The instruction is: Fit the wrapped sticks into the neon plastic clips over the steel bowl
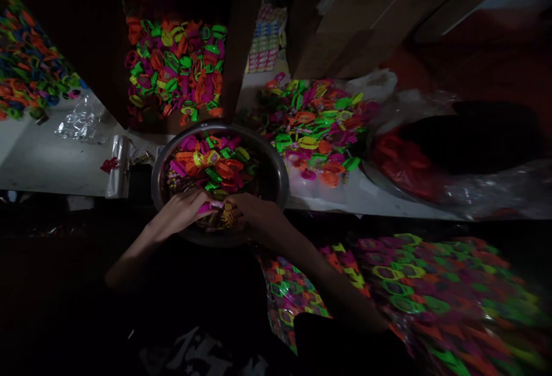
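Observation:
Both hands are over a round metal bowl [283,183], near its front rim. My left hand [184,210] is closed on a pink plastic toy watch [206,208]. My right hand [254,214] comes in from the other side, its fingers bent in a pinch beside the watch; what they hold is too dark to make out. A small pale wrapped piece [217,204] shows between the hands. Orange, green, yellow and pink toy watches [222,163] are heaped in the bowl. Small yellowish-brown wrapped pieces [228,215] lie under my fingers.
A dark box [175,71] of toy watches stands behind the bowl, with a loose watch pile [317,123] to the right. Clear bags of watches [444,284] lie low at right. A red plastic bag [401,160] and a plastic roll [117,166] flank the bowl.

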The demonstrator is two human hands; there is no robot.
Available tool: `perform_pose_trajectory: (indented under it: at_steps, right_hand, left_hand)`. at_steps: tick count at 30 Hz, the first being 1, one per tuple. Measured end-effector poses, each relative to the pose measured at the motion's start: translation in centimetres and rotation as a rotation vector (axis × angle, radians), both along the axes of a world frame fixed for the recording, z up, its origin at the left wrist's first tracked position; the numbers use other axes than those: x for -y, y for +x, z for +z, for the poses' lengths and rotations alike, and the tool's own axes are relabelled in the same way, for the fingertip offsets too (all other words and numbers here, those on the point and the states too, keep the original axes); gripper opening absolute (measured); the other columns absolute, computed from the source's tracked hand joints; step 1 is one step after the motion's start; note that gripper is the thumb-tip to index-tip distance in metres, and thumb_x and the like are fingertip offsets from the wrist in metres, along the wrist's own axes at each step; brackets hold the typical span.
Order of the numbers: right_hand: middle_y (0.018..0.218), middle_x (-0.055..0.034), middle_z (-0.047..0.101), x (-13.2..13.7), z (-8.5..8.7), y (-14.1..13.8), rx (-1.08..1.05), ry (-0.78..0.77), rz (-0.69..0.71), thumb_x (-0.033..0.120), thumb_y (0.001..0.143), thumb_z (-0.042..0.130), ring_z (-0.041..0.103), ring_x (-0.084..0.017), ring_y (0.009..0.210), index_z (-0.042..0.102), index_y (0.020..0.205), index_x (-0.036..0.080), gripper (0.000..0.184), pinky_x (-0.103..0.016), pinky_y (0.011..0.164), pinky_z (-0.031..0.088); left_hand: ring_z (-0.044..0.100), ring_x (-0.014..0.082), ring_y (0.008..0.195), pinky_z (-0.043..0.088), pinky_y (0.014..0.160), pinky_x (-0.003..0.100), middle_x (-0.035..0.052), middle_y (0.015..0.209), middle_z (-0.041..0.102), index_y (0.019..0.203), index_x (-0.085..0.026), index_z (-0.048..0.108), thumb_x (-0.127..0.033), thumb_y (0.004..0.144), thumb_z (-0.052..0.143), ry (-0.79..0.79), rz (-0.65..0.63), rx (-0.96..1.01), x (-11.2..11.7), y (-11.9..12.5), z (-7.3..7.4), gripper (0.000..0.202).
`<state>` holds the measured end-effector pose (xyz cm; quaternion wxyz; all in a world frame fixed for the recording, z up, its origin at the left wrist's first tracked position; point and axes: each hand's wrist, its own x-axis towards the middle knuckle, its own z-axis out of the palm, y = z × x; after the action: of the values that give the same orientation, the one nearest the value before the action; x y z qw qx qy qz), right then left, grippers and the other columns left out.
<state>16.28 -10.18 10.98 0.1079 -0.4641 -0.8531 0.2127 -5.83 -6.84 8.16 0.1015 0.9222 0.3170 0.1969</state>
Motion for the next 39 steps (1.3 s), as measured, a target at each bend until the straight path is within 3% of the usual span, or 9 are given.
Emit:
perform_pose_trajectory:
  at_steps: [8, 17, 23, 26, 30, 33, 36, 39]
  right_hand:
    - [0.101, -0.0084, 0.065, -0.3, -0.1, 0.3, -0.096, 0.025, 0.103, 0.001, 0.079, 0.045, 0.060, -0.016, 0.098, 0.055, 0.108, 0.015, 0.034, -0.027, 0.079, 0.047]
    - [0.103, -0.0079, 0.065, -0.6, 0.4, 0.4, -0.048, -0.006, 0.184, 0.002, 0.080, 0.047, 0.060, -0.016, 0.095, 0.058, 0.105, 0.016, 0.031, -0.027, 0.075, 0.046]
    - [0.097, -0.0070, 0.065, -0.8, -0.2, 0.5, -0.050, -0.089, 0.206, 0.005, 0.080, 0.050, 0.061, -0.016, 0.089, 0.059, 0.099, 0.015, 0.024, -0.025, 0.073, 0.044]
    - [0.097, -0.0065, 0.065, -1.0, -0.7, 0.6, -0.079, -0.142, 0.221, 0.006, 0.080, 0.051, 0.061, -0.015, 0.089, 0.059, 0.101, 0.016, 0.025, -0.024, 0.073, 0.044]
    - [0.093, -0.0064, 0.066, -1.0, -1.3, 0.5, -0.097, -0.213, 0.225, 0.011, 0.080, 0.055, 0.061, -0.016, 0.087, 0.060, 0.096, 0.015, 0.017, -0.026, 0.073, 0.044]
    - [0.088, -0.0035, 0.066, -0.7, -1.7, 0.9, -0.135, -0.275, 0.244, 0.012, 0.081, 0.053, 0.061, -0.014, 0.080, 0.060, 0.090, 0.018, 0.013, -0.025, 0.071, 0.045]
    - [0.075, 0.0015, 0.064, -1.0, -2.1, 3.0, -0.278, -0.342, 0.134, 0.015, 0.078, 0.055, 0.058, -0.012, 0.064, 0.060, 0.080, 0.020, 0.007, -0.023, 0.061, 0.045]
    - [0.078, -0.0003, 0.063, -2.5, -2.9, 6.4, -0.446, -0.271, -0.098, 0.022, 0.076, 0.055, 0.056, -0.012, 0.064, 0.057, 0.081, 0.019, 0.006, -0.024, 0.059, 0.045]
  left_hand:
    - [0.064, 0.0163, 0.091, 0.055, 0.078, 0.031, 0.0044, 0.098, 0.063, 0.110, -0.018, 0.049, -0.035, 0.094, 0.043, -0.066, -0.049, 0.029, 0.0, 0.1, 0.1, 0.024]
    - [0.063, 0.0138, 0.083, 0.054, 0.071, 0.028, 0.0029, 0.089, 0.063, 0.095, -0.016, 0.054, -0.030, 0.095, 0.039, 0.042, -0.078, -0.024, 0.1, 0.3, 0.2, 0.021]
    - [0.062, 0.0129, 0.073, 0.050, 0.066, 0.026, 0.0021, 0.080, 0.061, 0.084, -0.015, 0.055, -0.030, 0.096, 0.038, 0.047, -0.151, -0.076, -0.1, 0.2, 0.1, 0.025]
    - [0.061, 0.0123, 0.072, 0.049, 0.065, 0.024, 0.0025, 0.081, 0.062, 0.084, -0.015, 0.055, -0.029, 0.095, 0.041, -0.046, -0.164, -0.092, 0.0, 0.3, 0.0, 0.022]
    - [0.064, 0.0132, 0.078, 0.049, 0.068, 0.024, 0.0030, 0.091, 0.065, 0.093, -0.017, 0.057, -0.023, 0.090, 0.050, -0.318, -0.152, -0.120, 0.5, 0.6, -0.3, 0.009]
    - [0.065, 0.0161, 0.087, 0.051, 0.073, 0.026, 0.0037, 0.101, 0.067, 0.108, -0.020, 0.056, -0.035, 0.083, 0.061, -0.501, -0.132, -0.077, 0.1, 0.2, -0.7, 0.029]
    - [0.064, 0.0158, 0.092, 0.051, 0.079, 0.027, 0.0044, 0.105, 0.066, 0.115, -0.021, 0.052, -0.040, 0.089, 0.052, -0.546, -0.033, 0.038, -1.4, -1.2, -1.7, 0.033]
    - [0.061, 0.0172, 0.098, 0.049, 0.086, 0.032, 0.0050, 0.104, 0.064, 0.107, -0.019, 0.057, -0.035, 0.092, 0.047, -0.360, 0.127, 0.046, -3.5, -2.6, -3.4, 0.025]
